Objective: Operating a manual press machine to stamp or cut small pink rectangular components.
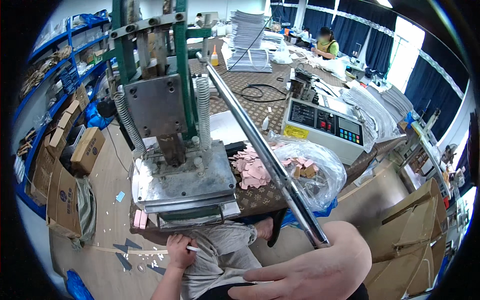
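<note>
My left hand [181, 251] is closed above my lap, just in front of the press, with a short white pen-like stick [193, 248] poking out of its fingers. My right hand [320, 267] is close to the camera at the lower right. Its back bears against the end of a long shiny lever [260, 135], and its visible fingers stretch leftward, not wrapped round the bar. The lever slopes up to the hand press [185, 185], a steel block and plate on a green frame with springs. Small pink pieces [251, 167] are heaped right of its base.
Two pink pieces [140, 219] lie at the table's left corner. Right of the heap are a clear plastic bag [325, 175] and a control box [322, 127]. Cardboard boxes [62, 200] stand left, flattened cardboard [410, 240] right. A person [327, 46] sits across the table.
</note>
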Action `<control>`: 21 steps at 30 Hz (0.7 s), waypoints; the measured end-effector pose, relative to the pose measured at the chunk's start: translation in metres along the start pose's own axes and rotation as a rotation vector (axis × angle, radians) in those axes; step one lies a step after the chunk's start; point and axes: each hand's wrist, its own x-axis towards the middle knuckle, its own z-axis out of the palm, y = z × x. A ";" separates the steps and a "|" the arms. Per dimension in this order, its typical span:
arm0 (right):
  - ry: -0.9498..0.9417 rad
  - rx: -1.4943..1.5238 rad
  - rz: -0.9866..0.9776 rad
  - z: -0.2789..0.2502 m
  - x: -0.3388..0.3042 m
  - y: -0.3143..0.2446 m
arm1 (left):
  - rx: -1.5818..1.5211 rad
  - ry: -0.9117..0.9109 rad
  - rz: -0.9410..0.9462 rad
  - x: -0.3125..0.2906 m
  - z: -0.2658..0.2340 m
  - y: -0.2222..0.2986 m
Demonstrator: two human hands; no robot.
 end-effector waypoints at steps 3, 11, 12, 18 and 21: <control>-0.037 0.061 0.146 -0.002 0.007 -0.009 | -0.033 -0.047 -0.043 -0.004 -0.007 0.004; -0.153 -0.253 0.118 0.000 0.029 -0.012 | -0.217 0.060 -0.212 -0.026 -0.070 0.013; -0.159 -0.243 0.153 -0.001 0.029 -0.012 | -0.241 0.143 -0.230 -0.024 -0.078 0.013; -0.140 -0.208 0.157 -0.004 0.026 -0.015 | -0.012 0.441 -0.376 -0.002 -0.138 -0.023; -0.129 -0.190 0.169 -0.005 0.025 -0.015 | -0.192 0.407 -0.740 0.023 -0.149 -0.050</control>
